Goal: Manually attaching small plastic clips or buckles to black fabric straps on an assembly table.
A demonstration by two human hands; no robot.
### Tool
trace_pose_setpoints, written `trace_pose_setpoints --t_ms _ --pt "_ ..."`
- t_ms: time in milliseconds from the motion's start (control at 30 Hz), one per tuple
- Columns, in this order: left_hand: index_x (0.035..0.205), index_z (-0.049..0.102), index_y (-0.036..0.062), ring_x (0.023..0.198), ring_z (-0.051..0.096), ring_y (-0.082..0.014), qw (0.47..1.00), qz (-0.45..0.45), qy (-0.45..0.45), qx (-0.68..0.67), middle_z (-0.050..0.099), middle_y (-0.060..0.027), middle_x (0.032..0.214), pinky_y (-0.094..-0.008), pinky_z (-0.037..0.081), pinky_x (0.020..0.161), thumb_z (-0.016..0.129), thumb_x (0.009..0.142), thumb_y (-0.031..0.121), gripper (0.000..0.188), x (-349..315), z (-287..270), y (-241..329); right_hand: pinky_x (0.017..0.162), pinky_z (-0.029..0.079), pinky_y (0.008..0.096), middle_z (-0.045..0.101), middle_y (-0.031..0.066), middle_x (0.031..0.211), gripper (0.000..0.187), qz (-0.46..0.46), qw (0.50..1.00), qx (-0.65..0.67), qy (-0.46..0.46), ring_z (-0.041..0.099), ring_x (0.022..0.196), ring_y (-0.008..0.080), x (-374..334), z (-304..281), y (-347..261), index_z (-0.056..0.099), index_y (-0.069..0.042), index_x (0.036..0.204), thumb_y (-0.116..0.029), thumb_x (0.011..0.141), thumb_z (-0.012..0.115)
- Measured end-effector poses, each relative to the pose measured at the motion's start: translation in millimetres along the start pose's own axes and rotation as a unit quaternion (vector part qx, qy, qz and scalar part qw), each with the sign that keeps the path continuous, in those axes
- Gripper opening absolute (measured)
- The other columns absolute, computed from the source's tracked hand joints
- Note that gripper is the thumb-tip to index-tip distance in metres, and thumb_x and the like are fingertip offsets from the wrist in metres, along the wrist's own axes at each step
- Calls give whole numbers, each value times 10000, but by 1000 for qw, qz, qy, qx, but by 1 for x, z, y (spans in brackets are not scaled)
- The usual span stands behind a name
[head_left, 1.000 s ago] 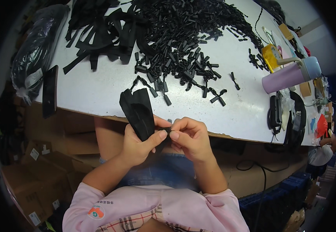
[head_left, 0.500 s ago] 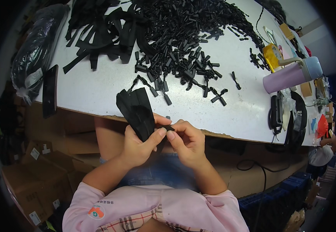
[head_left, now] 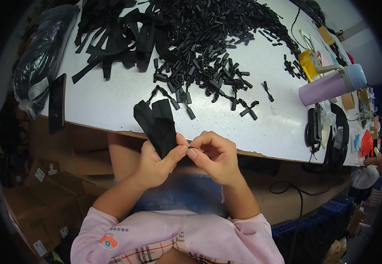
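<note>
The bundle of black strips [head_left: 158, 130] stands in the left hand [head_left: 156, 165], its long axis running from the palm up and slightly leftward, the free ends fanned apart toward the table [head_left: 120, 105] and seen across its near edge. The left hand is closed around the lower part of the bundle, so it is the nearer one; the right hand [head_left: 215, 158] lies just to the right, its thumb and forefinger drawn narrow and meeting the left fingertips beside the bundle's lower end. A dark sliver [head_left: 190, 147] shows where the fingertips meet, but I cannot tell whether the right hand grips it. Beyond the fanned ends, on the table, is a big pile of small black zipper pulls [head_left: 226, 44], with loose strips [head_left: 112, 42] to its left. Farther out, a purple bottle [head_left: 323, 90] lies at the right, and a dark flat slab [head_left: 56, 105] at the left edge.
</note>
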State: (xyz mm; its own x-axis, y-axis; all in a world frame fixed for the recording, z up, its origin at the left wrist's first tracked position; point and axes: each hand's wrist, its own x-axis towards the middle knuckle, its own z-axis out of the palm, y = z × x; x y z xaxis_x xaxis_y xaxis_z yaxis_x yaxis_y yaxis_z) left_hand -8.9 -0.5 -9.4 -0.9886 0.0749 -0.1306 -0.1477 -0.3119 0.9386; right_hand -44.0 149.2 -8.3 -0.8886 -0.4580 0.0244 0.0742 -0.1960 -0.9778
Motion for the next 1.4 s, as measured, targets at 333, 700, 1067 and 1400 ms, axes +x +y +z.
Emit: trace_pose_setpoints --t_ms 333,700,1067,1400 --pt "879 530 8 660 494 -65 998 -22 33 47 545 -18 742 -206 413 591 542 817 153 158 4 -13 7 454 393 246 511 82 746 244 -211 939 -269 44 493 568 165 7 18 -10 557 -19 835 -63 620 663" --pt "916 507 -7 641 525 -80 997 -47 -64 7 535 -48 788 -199 426 540 594 741 62 207 0 -6 14 447 381 196 509 66 751 135 -199 962 -184 22 490 565 88 3 7 -2 517 -15 723 -3 669 639" --pt "947 534 13 547 502 -77 994 84 38 59 551 -58 788 -180 408 441 566 779 61 178 -4 8 2 408 336 139 528 7 628 90 38 997 61 39 440 486 12 -6 8 6 541 19 808 -70 797 547" --pt "934 443 -17 596 520 -137 989 -30 12 -144 503 -78 678 -288 499 564 502 832 154 207 3 -2 -3 433 411 297 494 88 647 157 -234 842 -476 102 504 508 215 33 -9 -3 552 -44 842 -58 687 578"
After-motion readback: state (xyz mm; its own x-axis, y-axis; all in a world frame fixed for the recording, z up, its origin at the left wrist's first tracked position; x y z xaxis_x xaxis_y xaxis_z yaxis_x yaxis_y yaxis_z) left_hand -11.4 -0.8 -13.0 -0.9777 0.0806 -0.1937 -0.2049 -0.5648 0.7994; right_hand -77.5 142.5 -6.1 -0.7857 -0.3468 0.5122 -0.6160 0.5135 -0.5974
